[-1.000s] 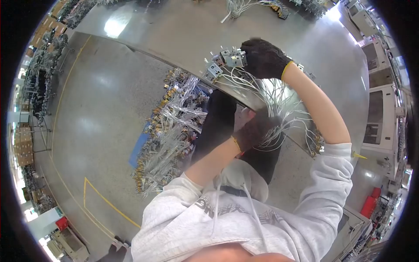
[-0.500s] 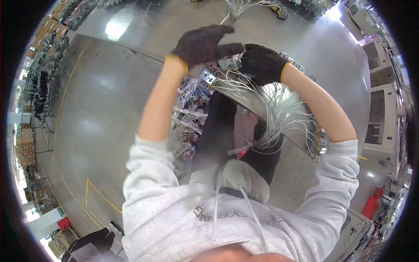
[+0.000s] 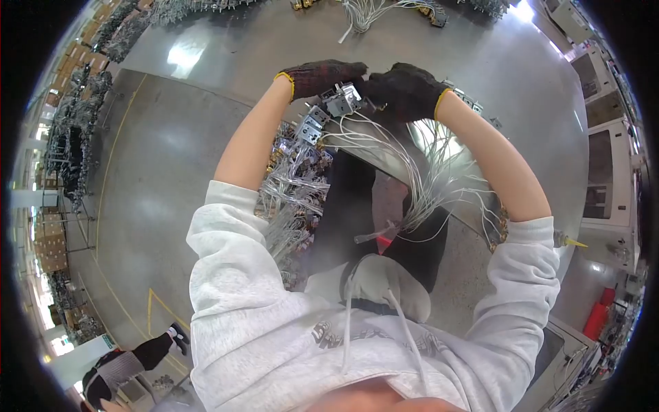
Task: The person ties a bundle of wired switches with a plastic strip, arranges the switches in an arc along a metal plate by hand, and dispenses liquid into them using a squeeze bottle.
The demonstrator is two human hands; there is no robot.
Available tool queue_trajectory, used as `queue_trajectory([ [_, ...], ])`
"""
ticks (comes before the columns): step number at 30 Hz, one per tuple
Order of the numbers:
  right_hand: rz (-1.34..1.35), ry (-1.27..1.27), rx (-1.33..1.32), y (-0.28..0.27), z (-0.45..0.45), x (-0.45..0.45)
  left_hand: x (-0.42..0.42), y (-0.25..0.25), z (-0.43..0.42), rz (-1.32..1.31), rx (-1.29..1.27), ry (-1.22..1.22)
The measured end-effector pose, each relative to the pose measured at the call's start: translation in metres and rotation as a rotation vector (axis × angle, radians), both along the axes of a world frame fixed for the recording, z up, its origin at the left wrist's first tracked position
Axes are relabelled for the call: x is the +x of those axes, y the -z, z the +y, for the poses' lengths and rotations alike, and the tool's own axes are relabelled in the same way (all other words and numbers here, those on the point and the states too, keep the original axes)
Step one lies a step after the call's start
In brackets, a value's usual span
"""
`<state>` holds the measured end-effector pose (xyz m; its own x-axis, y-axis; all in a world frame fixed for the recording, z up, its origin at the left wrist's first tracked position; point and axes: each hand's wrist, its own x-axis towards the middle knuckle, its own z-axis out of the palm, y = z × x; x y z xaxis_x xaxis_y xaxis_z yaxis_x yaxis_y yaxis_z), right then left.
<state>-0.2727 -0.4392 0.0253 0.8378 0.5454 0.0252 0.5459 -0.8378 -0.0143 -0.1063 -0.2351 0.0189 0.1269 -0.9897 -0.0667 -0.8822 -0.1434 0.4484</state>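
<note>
A grey concrete floor [image 3: 165,185] with yellow lines spreads to the left of a shiny grey worktop [image 3: 233,44]; white machines [image 3: 604,165] stand past its right side, and another person [image 3: 127,364] is at the lower left. A row of small metal boxes [image 3: 343,101] sits at the worktop's near edge, between the two gloved hands. The left hand [image 3: 322,77] lies over the row with its fingers stretched out toward the other hand; whether it grips a box, I cannot tell. The right hand [image 3: 406,93] is curled at the right end of the row, its grip hidden by the glove. White wires [image 3: 425,189] fan from the boxes to the right and droop over the near edge. Bundles of wires [image 3: 295,185] lie beyond that edge, low on the left. Another bunch of white wires [image 3: 360,14] rests toward the far edge.
</note>
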Motion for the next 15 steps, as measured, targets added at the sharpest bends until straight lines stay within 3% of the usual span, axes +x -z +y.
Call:
queue_trajectory([
  [1,-0.011,0.088,0.162,0.002,-0.002,0.0,0.005,0.002,0.002,0.0,0.002,-0.002],
  [2,-0.017,0.179,0.323,0.005,-0.003,-0.001,0.009,0.005,0.004,0.179,0.014,-0.2],
  [4,0.067,0.21,0.348,-0.003,-0.006,-0.002,0.01,0.011,0.015,0.367,0.031,-0.395],
  [6,0.037,0.161,0.24,-0.004,-0.005,0.0,0.004,0.014,0.038,0.88,-0.58,-0.866],
  [8,0.031,0.149,0.284,-0.001,-0.007,0.004,-0.045,-0.002,0.057,0.92,-1.13,-1.135],
  [10,0.03,0.146,0.325,0.003,-0.011,0.006,-0.082,0.023,0.097,0.884,-1.379,-1.286],
  [11,0.054,0.133,0.391,0.002,-0.012,0.011,-0.128,0.021,0.097,0.735,-1.416,-1.391],
  [12,0.074,0.117,0.454,0.001,-0.013,0.013,-0.164,0.041,0.107,0.607,-1.263,-1.406],
  [14,0.148,0.146,0.457,-0.013,-0.013,0.01,-0.224,0.105,0.122,0.535,-0.931,-1.176],
  [15,0.224,0.167,0.46,-0.015,-0.011,0.009,-0.248,0.106,0.108,0.696,-0.864,-1.039],
])
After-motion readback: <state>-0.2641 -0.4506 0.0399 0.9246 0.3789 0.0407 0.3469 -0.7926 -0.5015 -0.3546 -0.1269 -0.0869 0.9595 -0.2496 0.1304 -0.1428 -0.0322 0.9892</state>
